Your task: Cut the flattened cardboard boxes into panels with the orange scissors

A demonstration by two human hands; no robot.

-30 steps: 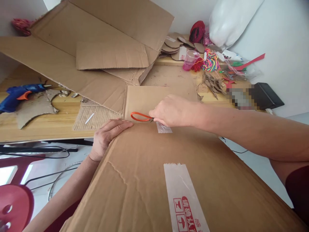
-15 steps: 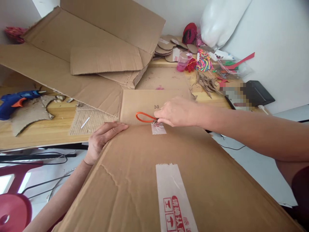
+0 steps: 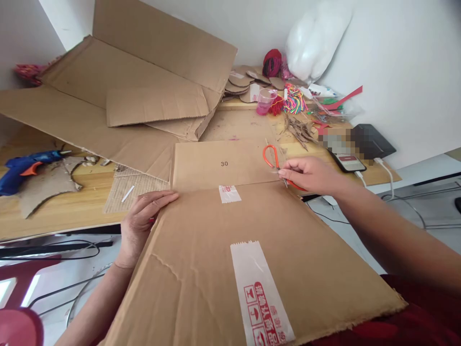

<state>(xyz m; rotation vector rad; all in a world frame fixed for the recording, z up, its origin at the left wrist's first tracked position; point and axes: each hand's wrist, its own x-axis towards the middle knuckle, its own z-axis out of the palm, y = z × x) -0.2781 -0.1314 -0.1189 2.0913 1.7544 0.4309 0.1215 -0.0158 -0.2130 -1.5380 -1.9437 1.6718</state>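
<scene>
A large flat cardboard sheet lies across my lap and onto the wooden table. Its far flap, marked 30, rests on the table past a fold with a small piece of tape. My left hand lies flat with fingers stretched along the sheet's left edge at the fold. My right hand is closed on orange-handled scissors at the right end of the fold, one handle loop sticking up to the left. A long printed tape strip runs down the sheet.
A big opened cardboard box covers the table's back left. A blue glue gun lies far left beside cardboard scraps. Cardboard discs, a pink cup, coloured cord and a phone crowd the back right. A red stool stands lower left.
My right hand has carried the scissors from the middle of the fold, by the small tape, to its right end. The left hand stayed put on the sheet.
</scene>
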